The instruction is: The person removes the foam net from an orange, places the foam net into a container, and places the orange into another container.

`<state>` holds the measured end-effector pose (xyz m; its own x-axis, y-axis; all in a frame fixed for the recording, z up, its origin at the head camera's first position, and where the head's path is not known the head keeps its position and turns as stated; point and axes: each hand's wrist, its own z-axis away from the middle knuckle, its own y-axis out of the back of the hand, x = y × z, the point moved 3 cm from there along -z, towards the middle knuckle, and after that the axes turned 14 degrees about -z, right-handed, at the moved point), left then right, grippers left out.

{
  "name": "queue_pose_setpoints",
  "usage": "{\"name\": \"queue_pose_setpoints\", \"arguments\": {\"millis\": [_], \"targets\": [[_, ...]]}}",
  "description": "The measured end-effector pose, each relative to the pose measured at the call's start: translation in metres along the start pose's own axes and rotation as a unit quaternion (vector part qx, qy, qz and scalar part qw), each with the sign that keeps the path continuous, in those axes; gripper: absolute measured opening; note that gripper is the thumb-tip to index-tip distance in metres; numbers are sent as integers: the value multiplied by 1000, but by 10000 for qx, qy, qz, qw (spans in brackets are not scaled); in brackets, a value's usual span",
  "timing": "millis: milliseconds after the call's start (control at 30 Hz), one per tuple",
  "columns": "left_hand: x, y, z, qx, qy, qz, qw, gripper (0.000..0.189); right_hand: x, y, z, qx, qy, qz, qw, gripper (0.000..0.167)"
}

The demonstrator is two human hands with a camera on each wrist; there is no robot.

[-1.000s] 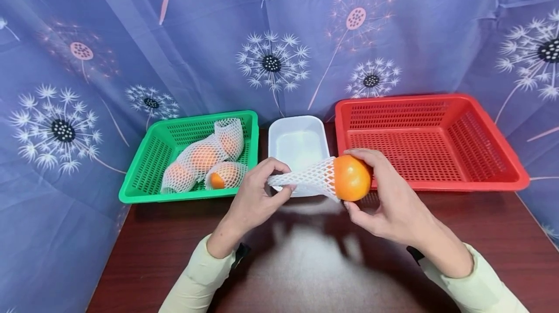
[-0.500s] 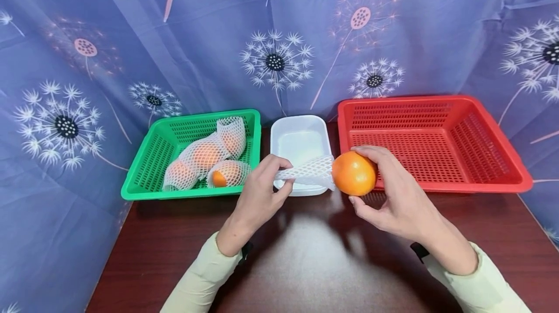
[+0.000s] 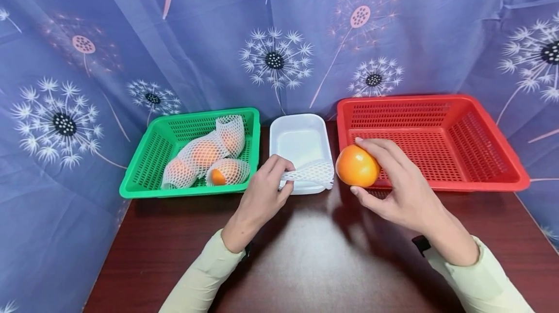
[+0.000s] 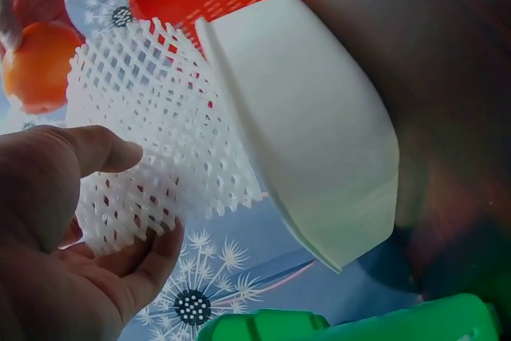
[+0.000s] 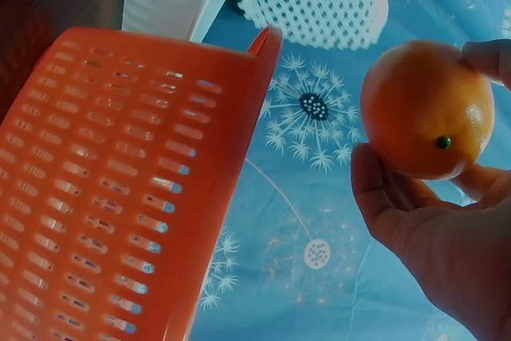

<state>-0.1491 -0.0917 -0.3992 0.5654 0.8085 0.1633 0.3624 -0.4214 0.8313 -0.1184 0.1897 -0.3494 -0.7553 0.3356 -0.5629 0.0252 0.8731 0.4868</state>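
My left hand (image 3: 264,191) pinches one end of a white foam net sleeve (image 3: 315,173) between thumb and fingers. The sleeve hangs over the near part of a white plastic tub (image 3: 301,138); in the left wrist view its mesh (image 4: 152,117) spreads past the thumb. A bare orange (image 3: 358,166) is held in my right hand (image 3: 399,189), thumb below and fingers above, by the near left corner of the red basket (image 3: 419,187). A small green stem spot shows on the orange (image 5: 427,109) in the right wrist view. A gap separates fruit and sleeve.
At the left stands a green basket (image 3: 135,157) with several net-wrapped oranges (image 3: 205,153) inside. The white tub sits between the two baskets on a dark red-brown table (image 3: 314,259). A blue dandelion-print curtain (image 3: 209,36) hangs behind them.
The orange has come out of the foam net sleeve, and my right hand has moved slightly right and away with it. My left hand keeps the sleeve, which now hangs loose.
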Motion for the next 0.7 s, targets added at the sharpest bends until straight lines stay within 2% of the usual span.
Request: {"name": "queue_pose_setpoints", "arguments": {"millis": [133, 300, 567, 700], "targets": [[0, -5, 0, -2, -41, -365, 9993, 20, 5, 2, 0, 1, -211, 86, 9997, 84], [-3, -10, 0, -54, -56, -493, 9988, 19, 10, 6, 2, -1, -552, 308, 9980, 89], [-7, -15, -1, -259, -98, -596, 9978, 19, 14, 9, -1, 19, -261, 331, 9991, 79], [-8, -17, 0, -342, -80, -615, 9975, 18, 18, 10, -4, -146, -216, 406, 9988, 79]]}}
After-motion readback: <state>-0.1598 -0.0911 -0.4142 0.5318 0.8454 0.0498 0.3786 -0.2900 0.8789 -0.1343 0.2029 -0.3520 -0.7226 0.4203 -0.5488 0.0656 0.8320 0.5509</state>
